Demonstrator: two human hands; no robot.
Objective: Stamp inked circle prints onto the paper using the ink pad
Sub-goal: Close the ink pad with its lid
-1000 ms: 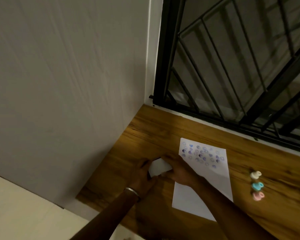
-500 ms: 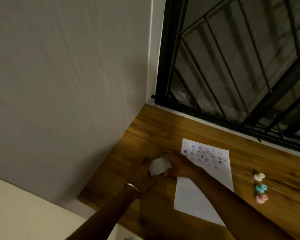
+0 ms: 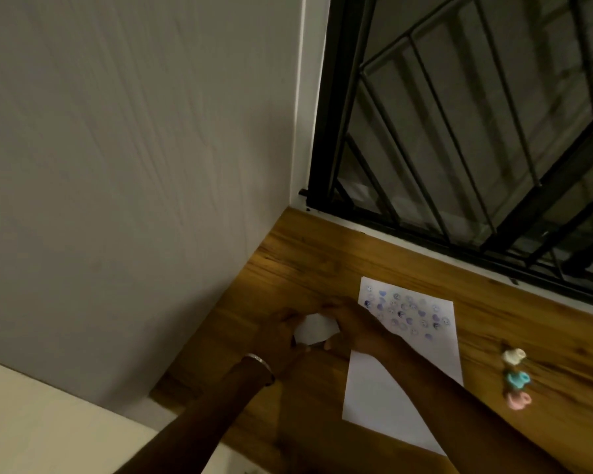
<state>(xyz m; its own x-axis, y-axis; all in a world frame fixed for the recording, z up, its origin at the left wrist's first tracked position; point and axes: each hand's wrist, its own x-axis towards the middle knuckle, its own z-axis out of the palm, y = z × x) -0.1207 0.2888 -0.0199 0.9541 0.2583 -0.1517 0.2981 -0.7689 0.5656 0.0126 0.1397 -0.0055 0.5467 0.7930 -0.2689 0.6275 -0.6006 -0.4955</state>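
Note:
A white sheet of paper (image 3: pixel 384 398) lies on the wooden desk (image 3: pixel 308 268), its far half covered with several blue and purple stamped prints (image 3: pixel 408 314). Left of the paper, both hands meet around a small white object (image 3: pixel 314 331), probably the ink pad case. My left hand (image 3: pixel 281 340), with a bracelet at the wrist, cups its left side. My right hand (image 3: pixel 353 330) grips its right side from above. Dim light hides any stamp in the fingers.
Three small stampers stand in a row right of the paper: a cream stamper (image 3: pixel 514 355), a teal stamper (image 3: pixel 517 378) and a pink stamper (image 3: pixel 519 400). A grey wall (image 3: pixel 134 165) borders the desk on the left. A black barred window (image 3: pixel 476 131) runs along the back.
Both hands stay on the white object left of the paper; only the fingers shift slightly. The view has drifted a little.

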